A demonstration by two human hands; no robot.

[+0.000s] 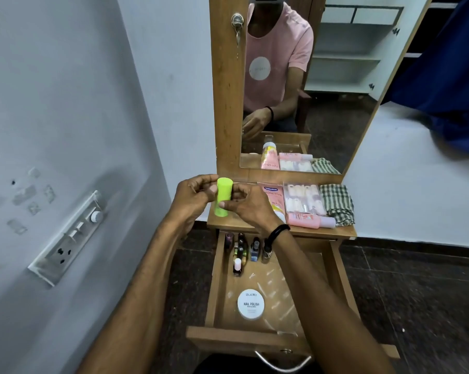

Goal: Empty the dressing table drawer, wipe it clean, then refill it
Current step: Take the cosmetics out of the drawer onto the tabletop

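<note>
Both hands, left hand [192, 195] and right hand [248, 207], pinch the lime-green container [222, 197] upright just over the worktop [228, 224]. Set down near that edge, it could roll off into the open drawer [216, 279] and topple the nail polish bottles [244, 252] there.

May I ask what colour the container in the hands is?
Lime green; the container shows best in the head view.
</note>
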